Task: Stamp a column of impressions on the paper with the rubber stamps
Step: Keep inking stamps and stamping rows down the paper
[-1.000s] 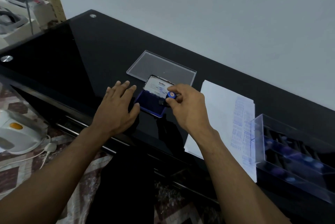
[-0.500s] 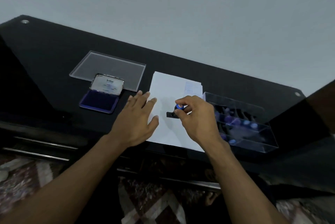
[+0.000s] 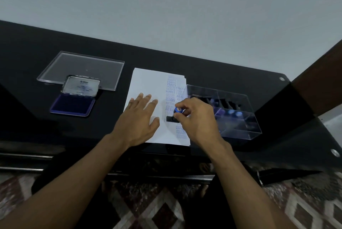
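Rubber stamp (image 3: 173, 118) sits base-down on the paper (image 3: 148, 84), right of centre; only its black base and blue knob show, the rest is behind the right hand (image 3: 198, 119) pinching the knob. Left hand (image 3: 138, 117) lies flat on the paper, fingers straight. Blue impressions (image 3: 171, 89) run in a column, far rows blurred. Clear stamp box (image 3: 238, 115) is just right, contents indistinct. Ink pad (image 3: 73, 105), lid up, is left on the table (image 3: 27, 62), with a clear lid (image 3: 83, 65) behind it.
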A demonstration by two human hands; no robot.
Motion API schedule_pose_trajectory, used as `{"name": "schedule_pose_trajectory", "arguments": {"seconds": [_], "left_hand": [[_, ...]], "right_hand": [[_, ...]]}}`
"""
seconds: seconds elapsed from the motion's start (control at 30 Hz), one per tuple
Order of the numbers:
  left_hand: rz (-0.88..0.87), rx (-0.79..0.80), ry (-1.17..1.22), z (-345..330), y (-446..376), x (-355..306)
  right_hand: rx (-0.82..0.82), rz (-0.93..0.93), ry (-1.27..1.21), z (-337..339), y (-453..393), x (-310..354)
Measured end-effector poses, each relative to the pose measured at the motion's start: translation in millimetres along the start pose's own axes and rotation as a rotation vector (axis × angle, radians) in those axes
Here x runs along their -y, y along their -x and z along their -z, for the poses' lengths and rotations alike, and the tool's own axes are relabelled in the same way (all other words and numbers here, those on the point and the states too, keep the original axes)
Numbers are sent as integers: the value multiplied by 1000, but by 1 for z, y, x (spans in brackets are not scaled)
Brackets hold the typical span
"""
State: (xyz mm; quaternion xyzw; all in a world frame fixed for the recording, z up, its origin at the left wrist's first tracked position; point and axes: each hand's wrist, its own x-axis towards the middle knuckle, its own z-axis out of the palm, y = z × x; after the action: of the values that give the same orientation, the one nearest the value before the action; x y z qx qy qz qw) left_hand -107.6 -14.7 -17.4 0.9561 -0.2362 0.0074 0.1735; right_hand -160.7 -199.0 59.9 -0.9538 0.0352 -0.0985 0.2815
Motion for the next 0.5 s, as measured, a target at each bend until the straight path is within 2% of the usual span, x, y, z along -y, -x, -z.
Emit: {"name": "schedule_pose_trajectory", "arguments": {"seconds": [0.5], "left_hand": [[-1, 17, -91, -18, 0, 14]], "right_hand": [[61, 24, 82, -10, -3, 0]]}}
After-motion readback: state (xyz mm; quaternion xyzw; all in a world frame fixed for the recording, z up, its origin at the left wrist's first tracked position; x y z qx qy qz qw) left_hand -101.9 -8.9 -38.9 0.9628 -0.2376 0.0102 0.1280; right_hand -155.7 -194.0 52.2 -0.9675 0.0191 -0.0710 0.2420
